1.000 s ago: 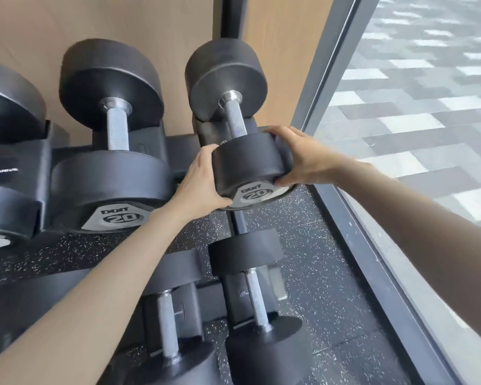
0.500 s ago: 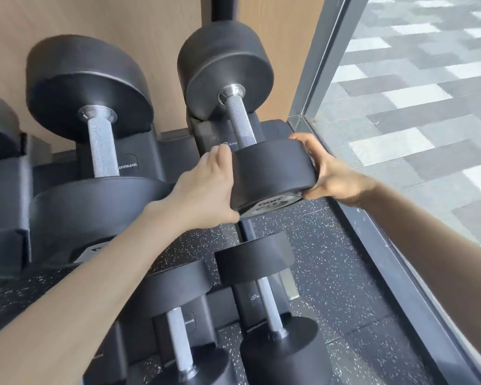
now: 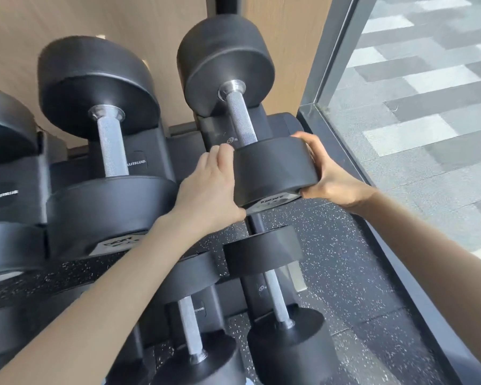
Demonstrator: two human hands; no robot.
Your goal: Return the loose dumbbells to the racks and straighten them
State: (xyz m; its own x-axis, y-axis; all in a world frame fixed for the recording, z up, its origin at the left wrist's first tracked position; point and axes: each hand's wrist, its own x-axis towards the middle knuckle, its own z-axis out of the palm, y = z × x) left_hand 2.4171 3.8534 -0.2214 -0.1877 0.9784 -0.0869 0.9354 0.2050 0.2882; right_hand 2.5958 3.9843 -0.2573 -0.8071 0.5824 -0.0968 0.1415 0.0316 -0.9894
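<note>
A black dumbbell (image 3: 270,168) with a knurled steel handle lies in the rightmost cradle of the upper rack (image 3: 178,154). Its near head sits between both hands. My left hand (image 3: 211,187) grips the head's left side, fingers curled over its top edge. My right hand (image 3: 325,173) grips the right side, thumb under the labelled face. To the left rests a larger dumbbell (image 3: 103,168) in its own cradle. On the lower rack lie two smaller dumbbells, one (image 3: 275,295) below my hands and one (image 3: 189,323) left of it.
A wooden wall stands behind the rack. A dark window frame (image 3: 372,184) and glass run close along the right. Speckled rubber floor (image 3: 345,259) lies beneath. Another dumbbell (image 3: 3,151) is partly cut off at the far left.
Both hands have stayed on the near head of the right dumbbell. The view has moved closer and tilted, so the label now faces more downward.
</note>
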